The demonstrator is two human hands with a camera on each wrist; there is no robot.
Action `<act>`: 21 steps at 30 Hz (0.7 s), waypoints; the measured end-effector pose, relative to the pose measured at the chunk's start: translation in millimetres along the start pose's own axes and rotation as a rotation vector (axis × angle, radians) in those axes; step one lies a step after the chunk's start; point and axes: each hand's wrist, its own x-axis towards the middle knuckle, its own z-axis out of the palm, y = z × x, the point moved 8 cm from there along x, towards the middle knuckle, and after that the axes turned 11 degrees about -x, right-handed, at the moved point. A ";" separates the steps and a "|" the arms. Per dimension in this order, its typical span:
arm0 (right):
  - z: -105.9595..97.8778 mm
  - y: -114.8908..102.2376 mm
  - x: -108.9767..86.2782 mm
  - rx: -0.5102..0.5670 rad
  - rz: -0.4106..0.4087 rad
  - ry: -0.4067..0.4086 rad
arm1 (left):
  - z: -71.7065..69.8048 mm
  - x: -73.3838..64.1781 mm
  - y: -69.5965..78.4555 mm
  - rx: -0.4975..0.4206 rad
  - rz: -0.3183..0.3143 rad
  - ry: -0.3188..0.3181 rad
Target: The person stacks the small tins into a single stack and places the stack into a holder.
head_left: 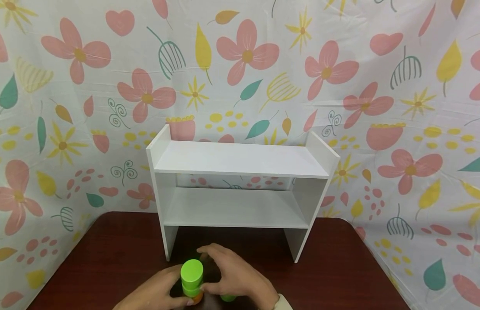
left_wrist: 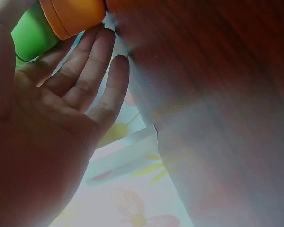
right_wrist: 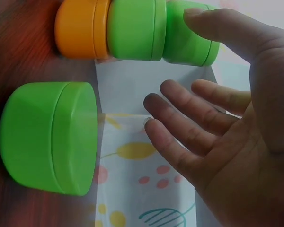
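Note:
A stack of small round-lidded jars stands on the table. An orange jar (right_wrist: 80, 28) is at the bottom, with a green jar (right_wrist: 132, 30) on it and another green jar (head_left: 192, 271) topmost, leaning slightly in the right wrist view. My left hand (head_left: 156, 289) is at the stack's left side, thumb by the orange jar and fingers loosely extended beside it. From the right, my right hand (head_left: 236, 273) spreads its fingers, its thumb overlapping the top jar in the right wrist view. Below those fingers sits a separate green jar (right_wrist: 47, 137), mostly hidden by the hand in the head view.
Behind the hands, a white two-tier shelf (head_left: 236, 206) stands on the dark reddish-brown table (head_left: 340, 267). A white cloth (head_left: 286, 77) patterned with flowers and leaves hangs behind and at both sides of the table.

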 end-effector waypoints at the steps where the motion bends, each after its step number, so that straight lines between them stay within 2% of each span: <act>1: -0.5 0.1 -0.6 -0.002 0.001 -0.002 | 0.0 0.4 0.0 -0.002 -0.001 -0.001; 12: -1.5 9.4 -7.3 0.005 0.009 -0.014 | -0.3 0.8 0.8 -0.028 0.020 -0.005; 21: 1.1 16.3 -13.7 -0.017 0.016 -0.003 | 0.6 -0.8 -1.0 -0.033 -0.014 -0.008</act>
